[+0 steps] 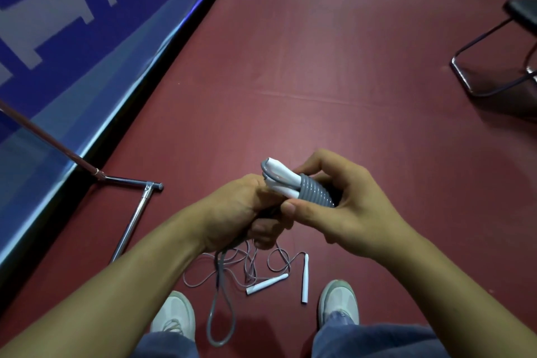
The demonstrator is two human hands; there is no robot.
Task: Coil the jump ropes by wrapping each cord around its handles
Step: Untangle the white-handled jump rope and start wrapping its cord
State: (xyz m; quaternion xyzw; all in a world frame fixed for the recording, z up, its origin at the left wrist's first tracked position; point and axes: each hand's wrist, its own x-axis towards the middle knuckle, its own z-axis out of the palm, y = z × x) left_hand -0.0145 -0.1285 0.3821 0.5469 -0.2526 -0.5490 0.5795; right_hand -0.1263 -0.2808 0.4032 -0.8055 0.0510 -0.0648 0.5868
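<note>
Two white handles (283, 180) lie side by side in my hands, with grey cord (315, 190) wound in tight turns around them. My right hand (345, 206) grips the wound part, thumb below and fingers on top. My left hand (244, 212) holds the near end of the handles and the loose cord, which hangs down in a long loop (216, 314) to the floor. A second jump rope (266, 283) lies on the floor between my shoes, its thin cord tangled and its two white handles apart.
I stand on a dark red floor (334, 67). A blue banner barrier (72, 38) runs along the left with a metal support foot (136, 209). A black chair (499, 46) stands at the far right. My white shoes (338, 302) flank the rope on the floor.
</note>
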